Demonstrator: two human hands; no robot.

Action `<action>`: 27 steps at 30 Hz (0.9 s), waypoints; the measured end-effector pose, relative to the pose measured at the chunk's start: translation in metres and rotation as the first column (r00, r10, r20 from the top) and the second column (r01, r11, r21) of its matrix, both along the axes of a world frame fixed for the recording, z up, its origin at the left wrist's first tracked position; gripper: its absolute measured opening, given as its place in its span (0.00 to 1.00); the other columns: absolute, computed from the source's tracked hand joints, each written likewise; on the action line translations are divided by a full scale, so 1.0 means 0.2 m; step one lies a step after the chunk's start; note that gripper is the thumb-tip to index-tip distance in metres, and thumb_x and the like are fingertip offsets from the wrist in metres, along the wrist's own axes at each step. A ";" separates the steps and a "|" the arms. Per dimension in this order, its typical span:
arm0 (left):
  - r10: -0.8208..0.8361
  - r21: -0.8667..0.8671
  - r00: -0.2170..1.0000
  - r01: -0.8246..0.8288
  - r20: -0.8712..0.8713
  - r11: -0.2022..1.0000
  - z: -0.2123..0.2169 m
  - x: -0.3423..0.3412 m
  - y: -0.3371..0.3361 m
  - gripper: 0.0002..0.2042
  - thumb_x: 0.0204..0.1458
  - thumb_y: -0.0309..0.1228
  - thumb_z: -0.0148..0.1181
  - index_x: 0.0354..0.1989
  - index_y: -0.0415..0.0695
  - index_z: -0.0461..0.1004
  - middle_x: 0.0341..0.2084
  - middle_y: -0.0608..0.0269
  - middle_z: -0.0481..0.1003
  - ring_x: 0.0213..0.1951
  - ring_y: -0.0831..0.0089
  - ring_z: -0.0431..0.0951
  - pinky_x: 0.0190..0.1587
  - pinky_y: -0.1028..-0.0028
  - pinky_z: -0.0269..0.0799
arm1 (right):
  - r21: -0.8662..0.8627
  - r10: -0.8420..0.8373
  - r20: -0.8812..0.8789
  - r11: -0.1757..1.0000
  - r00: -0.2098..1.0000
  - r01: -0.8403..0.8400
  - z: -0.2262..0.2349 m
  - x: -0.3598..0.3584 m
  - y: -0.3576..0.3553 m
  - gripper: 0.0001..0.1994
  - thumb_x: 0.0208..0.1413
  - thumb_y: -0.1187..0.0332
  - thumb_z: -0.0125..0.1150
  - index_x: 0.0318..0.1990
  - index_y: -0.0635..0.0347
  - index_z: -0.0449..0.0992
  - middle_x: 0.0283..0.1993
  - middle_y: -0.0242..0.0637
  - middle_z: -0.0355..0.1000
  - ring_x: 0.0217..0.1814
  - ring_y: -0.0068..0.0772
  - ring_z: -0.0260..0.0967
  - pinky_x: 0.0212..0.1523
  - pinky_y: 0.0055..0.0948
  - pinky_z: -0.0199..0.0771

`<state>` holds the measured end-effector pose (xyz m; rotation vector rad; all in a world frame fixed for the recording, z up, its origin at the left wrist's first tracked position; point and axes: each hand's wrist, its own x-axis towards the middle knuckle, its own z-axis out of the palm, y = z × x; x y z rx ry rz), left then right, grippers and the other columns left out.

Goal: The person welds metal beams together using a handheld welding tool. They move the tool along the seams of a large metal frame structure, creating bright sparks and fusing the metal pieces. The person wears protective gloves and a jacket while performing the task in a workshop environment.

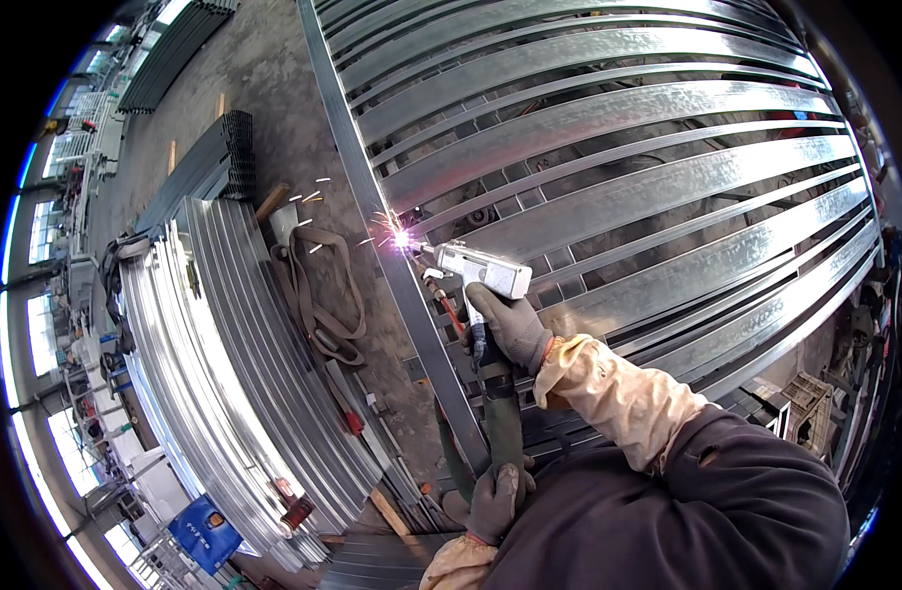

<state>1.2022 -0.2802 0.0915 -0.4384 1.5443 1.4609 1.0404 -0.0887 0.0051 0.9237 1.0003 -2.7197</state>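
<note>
Workshop floor [279,88], torch [482,270] pointing left, axis slanting

bright sparks [401,239] at the edge of a slatted metal frame [628,133]
the gloved right hand [511,326] grips a white-bodied torch [485,269], its tip close to the glowing spot on the frame's long edge bar [364,187]; the gloved left hand [495,501], lower down, wraps round the torch's thick green hose [504,423]. to the left lie a brown strap [301,300] and a stack of shiny metal lengths [236,339].
</note>
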 end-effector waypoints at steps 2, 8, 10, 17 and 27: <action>0.003 0.002 1.000 -0.003 0.001 1.000 0.00 0.00 0.00 0.20 0.65 0.39 0.43 0.49 0.34 0.72 0.27 0.65 0.75 0.28 0.82 0.69 0.35 0.81 0.64 | 0.001 0.016 0.000 1.000 1.000 -0.016 0.02 0.00 0.01 0.14 0.61 0.61 0.61 0.43 0.64 0.74 0.31 0.31 0.71 0.22 0.23 0.71 0.25 0.26 0.75; 0.005 -0.015 0.999 -0.004 0.031 1.000 0.00 0.01 0.00 0.19 0.64 0.39 0.43 0.49 0.33 0.72 0.27 0.64 0.75 0.27 0.82 0.69 0.34 0.81 0.64 | 0.139 0.026 -0.062 0.990 0.998 -0.017 -0.11 0.02 -0.01 0.14 0.62 0.61 0.60 0.43 0.64 0.76 0.33 0.30 0.73 0.32 0.20 0.69 0.34 0.25 0.72; 0.005 -0.018 1.000 -0.004 0.020 1.000 0.00 0.02 -0.01 0.19 0.64 0.38 0.44 0.49 0.33 0.73 0.27 0.64 0.75 0.27 0.82 0.69 0.34 0.81 0.64 | 0.093 0.035 -0.040 0.995 0.999 -0.031 -0.09 0.02 -0.02 0.14 0.62 0.61 0.60 0.43 0.64 0.76 0.34 0.29 0.73 0.35 0.19 0.68 0.37 0.25 0.71; 0.027 -0.006 1.000 -0.027 0.011 1.000 -0.01 0.04 -0.02 0.20 0.64 0.38 0.44 0.49 0.32 0.73 0.26 0.63 0.76 0.27 0.81 0.69 0.34 0.80 0.64 | 0.161 -0.003 -0.068 0.987 0.998 0.014 -0.09 0.02 -0.03 0.13 0.62 0.62 0.60 0.45 0.64 0.77 0.35 0.28 0.74 0.37 0.19 0.69 0.40 0.25 0.70; -0.061 -0.066 0.998 0.059 -0.028 0.996 0.03 0.05 -0.04 0.21 0.65 0.39 0.40 0.48 0.32 0.73 0.28 0.59 0.76 0.31 0.74 0.73 0.39 0.74 0.69 | 0.010 0.015 -0.059 1.000 0.998 -0.014 0.03 0.05 -0.01 0.13 0.63 0.61 0.59 0.45 0.63 0.72 0.33 0.33 0.74 0.25 0.26 0.72 0.27 0.28 0.76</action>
